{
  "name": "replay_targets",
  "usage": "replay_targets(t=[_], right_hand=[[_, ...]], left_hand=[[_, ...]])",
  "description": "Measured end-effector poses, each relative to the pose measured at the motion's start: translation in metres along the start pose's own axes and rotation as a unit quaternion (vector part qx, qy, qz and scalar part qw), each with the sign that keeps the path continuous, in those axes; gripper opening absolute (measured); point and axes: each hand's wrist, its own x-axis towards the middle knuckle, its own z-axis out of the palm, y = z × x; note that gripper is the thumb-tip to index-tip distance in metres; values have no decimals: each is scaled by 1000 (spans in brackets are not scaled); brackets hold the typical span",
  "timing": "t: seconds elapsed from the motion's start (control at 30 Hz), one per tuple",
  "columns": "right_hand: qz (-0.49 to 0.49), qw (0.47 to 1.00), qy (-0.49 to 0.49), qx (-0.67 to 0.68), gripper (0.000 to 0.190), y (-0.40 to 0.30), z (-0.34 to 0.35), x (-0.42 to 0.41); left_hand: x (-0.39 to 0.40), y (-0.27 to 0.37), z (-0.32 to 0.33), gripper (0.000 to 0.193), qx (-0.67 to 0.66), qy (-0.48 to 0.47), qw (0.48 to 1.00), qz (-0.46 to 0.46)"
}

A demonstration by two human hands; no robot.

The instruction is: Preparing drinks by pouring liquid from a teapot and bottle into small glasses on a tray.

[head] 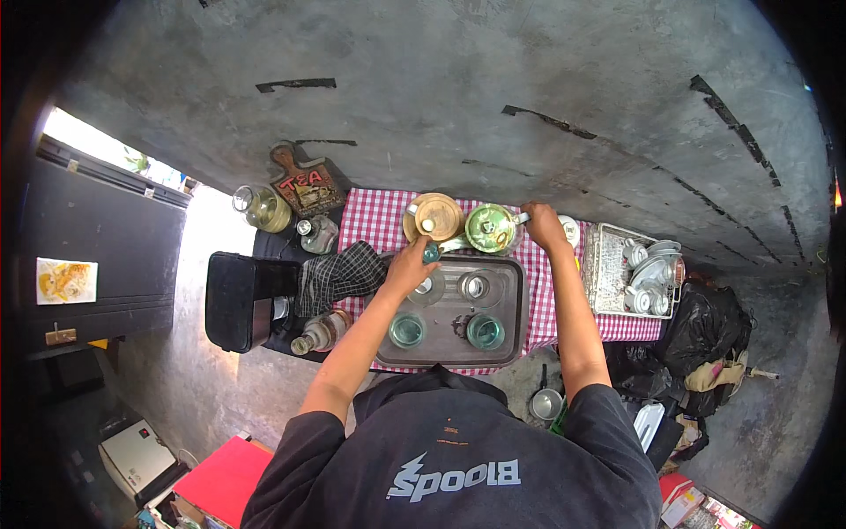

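My right hand (544,226) grips the handle of a green patterned teapot (490,228), whose spout points left. At the tip of that spout, my left hand (409,270) holds a small bluish glass (431,252). Whether liquid is flowing cannot be told. Just beyond the left hand, a round wooden lid or plate (441,217) lies with a white cup handle beside it. Under my left forearm and to its right is a dark tray (449,322). Two greenish glasses, one left (407,330) and one right (486,331), stand on its near half; clear glass dishes are on its far half.
A white wire basket (605,264) with cups and saucers stands at the right. To the left are a checkered dark cloth (340,276), a glass bottle (322,332), a black appliance (238,301) and a glass jug (264,209). A grey wall (423,99) rises behind the table.
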Motion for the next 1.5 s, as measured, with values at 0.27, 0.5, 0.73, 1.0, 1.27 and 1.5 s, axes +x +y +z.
replay_targets(t=[0.27, 0.5, 0.73, 1.0, 1.27, 1.5], right_hand=[[1, 1000, -17, -15, 26, 6, 1, 1], [3, 1000, 1, 1, 24, 4, 2, 1], [4, 1000, -6, -7, 20, 4, 1, 1], [0, 1000, -1, -11, 18, 6, 4, 1], [6, 1000, 2, -8, 22, 4, 4, 1], [-2, 1000, 1, -22, 24, 6, 5, 1]], left_hand=[[2, 4, -1, 56, -4, -7, 1000, -1], [1, 3, -2, 54, -1, -3, 1000, 0], [3, 4, -5, 53, -3, -12, 1000, -4], [4, 4, -4, 51, 1, 1, 1000, 6], [5, 2, -4, 49, 8, 2, 1000, 16], [5, 0, -1, 50, 9, 6, 1000, 15]])
